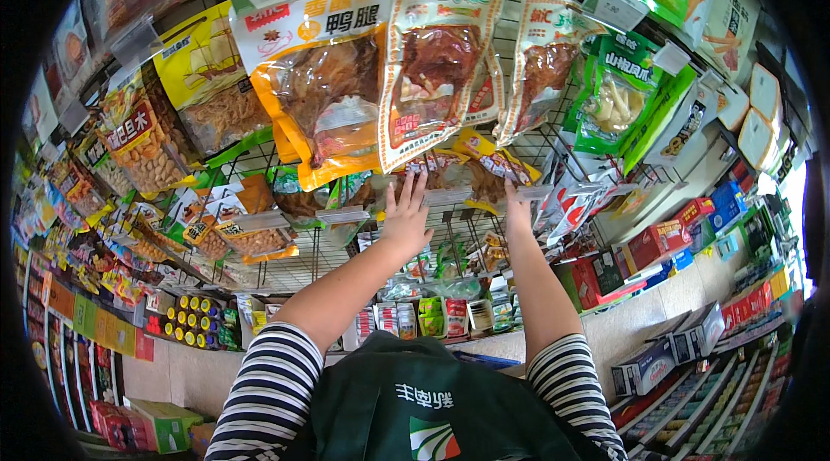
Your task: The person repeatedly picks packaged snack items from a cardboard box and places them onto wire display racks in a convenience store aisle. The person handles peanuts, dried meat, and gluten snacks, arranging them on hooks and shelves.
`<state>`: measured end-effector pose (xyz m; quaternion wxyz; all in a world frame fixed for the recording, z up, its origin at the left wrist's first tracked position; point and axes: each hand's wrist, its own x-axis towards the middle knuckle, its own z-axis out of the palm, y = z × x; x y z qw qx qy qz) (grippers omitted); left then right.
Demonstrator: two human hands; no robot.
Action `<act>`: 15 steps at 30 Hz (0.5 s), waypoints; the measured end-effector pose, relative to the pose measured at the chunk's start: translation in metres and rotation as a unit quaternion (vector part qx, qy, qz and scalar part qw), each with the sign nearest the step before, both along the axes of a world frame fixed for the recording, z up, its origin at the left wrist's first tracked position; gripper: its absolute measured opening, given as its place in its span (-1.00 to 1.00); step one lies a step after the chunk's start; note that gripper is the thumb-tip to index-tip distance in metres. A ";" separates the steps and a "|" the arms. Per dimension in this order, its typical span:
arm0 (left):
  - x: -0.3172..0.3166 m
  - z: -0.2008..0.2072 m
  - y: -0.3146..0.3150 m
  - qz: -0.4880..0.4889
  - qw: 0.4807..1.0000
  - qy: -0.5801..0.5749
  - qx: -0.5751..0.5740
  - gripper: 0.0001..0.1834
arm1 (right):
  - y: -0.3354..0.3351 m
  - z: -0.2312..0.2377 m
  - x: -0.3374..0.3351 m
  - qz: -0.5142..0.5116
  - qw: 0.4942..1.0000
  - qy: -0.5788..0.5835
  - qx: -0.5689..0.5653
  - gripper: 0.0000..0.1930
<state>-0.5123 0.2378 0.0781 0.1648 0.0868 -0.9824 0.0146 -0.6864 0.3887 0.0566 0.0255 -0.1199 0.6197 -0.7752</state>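
Note:
My left hand (407,217) is raised with its fingers spread, over the front of a yellow-and-orange pouch of brown meat (435,169) on the wire rack. It appears to rest against that pouch or the clear label holder below it; I cannot tell which. My right hand (519,212) shows edge-on, one finger stretched up beside another yellow meat pouch (493,171). Its other fingers are largely hidden. Directly above the hands hang a large orange-and-white pouch of duck leg (324,93) and white-bordered bags of reddish meat (437,63).
Wire grid (307,253) with jutting hooks backs the display. Left hang a yellow snack bag (212,80) and nut bags (143,137); right, green pouches (609,93). Low down stand yellow-capped jars (194,323). Boxes (657,361) sit on the right-hand shelf beyond the floor (683,292).

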 end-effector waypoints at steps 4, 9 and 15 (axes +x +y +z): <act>0.002 0.000 0.004 -0.001 1.000 -0.019 -0.009 -0.40 | 0.016 -0.012 -0.011 0.025 0.997 0.010 0.078 -0.65; 0.018 -0.003 0.011 -0.015 0.999 -0.026 0.018 -0.28 | 0.021 -0.021 0.021 0.009 0.993 0.100 0.058 -0.88; 0.041 -0.022 0.026 -0.083 0.992 -0.052 0.085 -0.25 | 0.049 -0.002 0.061 0.007 0.993 0.120 0.012 -0.87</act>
